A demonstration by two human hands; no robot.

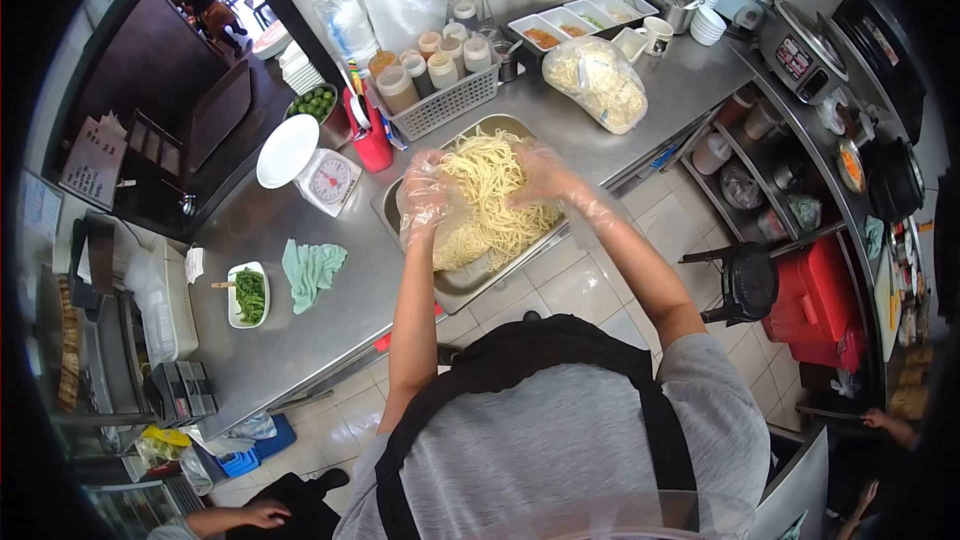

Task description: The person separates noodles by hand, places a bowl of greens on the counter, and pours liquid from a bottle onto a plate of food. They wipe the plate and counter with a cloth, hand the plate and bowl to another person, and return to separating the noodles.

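A metal tray (450, 297) on the steel counter holds a heap of pale yellow noodles (485, 180). My left hand (425, 190), in a clear plastic glove, has its fingers curled into the noodles at the heap's left side. On the opposite side, my right hand (540, 176), gloved the same way, grips into the strands, its fingertips partly buried. Between both hands the noodles are bunched up, with looser strands lower in the tray. Beyond the tray, a clear plastic bag of noodles (597, 85) lies on the counter.
A kitchen scale (328, 180) and a grey basket of sauce bottles (440, 105) stand behind the tray. Leftward lie a green cloth (312, 273) and a dish of chopped greens (250, 298). A black stool (745, 280) is at right. Other people's hands (268, 513) show at the lower edges.
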